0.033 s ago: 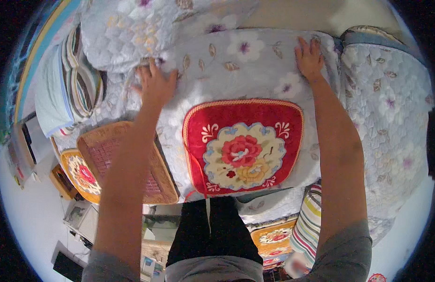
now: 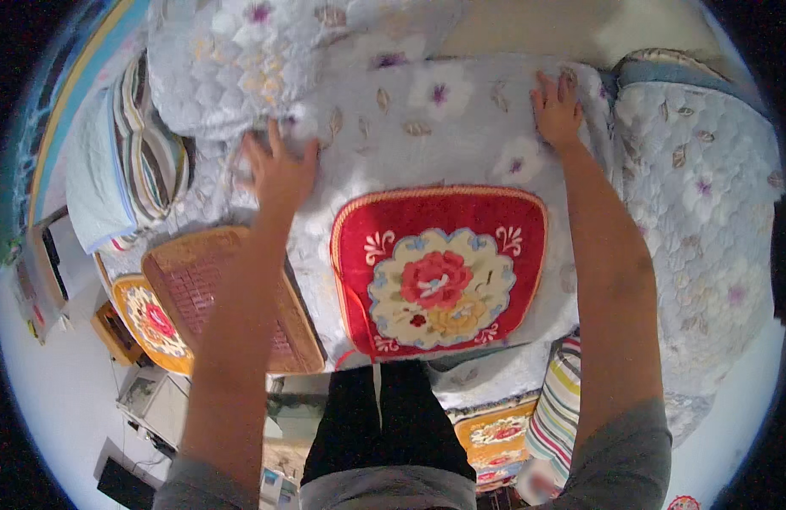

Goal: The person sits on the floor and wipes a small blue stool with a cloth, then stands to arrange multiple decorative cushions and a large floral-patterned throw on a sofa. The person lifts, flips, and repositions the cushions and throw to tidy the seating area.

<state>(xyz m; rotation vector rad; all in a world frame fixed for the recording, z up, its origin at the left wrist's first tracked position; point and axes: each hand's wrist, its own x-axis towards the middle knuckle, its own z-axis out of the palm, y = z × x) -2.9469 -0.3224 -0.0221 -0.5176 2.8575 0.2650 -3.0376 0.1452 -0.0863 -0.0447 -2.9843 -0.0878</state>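
Observation:
My left hand (image 2: 278, 167) is open, fingers spread, at the far left part of a pale grey quilted cover (image 2: 350, 157) with white flowers and brown leaves. Farther right, my right hand (image 2: 558, 112) lies open on the same cover near its far right corner, fingers apart. Neither hand holds anything. Between my forearms and closer to me, a red seat cushion (image 2: 438, 208) with a floral medallion rests flat on the cover. A thin red cord runs down its left side.
Left of the red cushion lie a brown woven seat mat (image 2: 189, 280) and an orange floral cushion (image 2: 146, 319). Striped folded fabric (image 2: 146, 161) stands at the far left. Another quilted section (image 2: 703, 195) is at the right. A striped pillow (image 2: 558, 408) sits near my right forearm.
My left hand has come slightly nearer to me. My right hand stays in about the same place, and the view has shifted a little.

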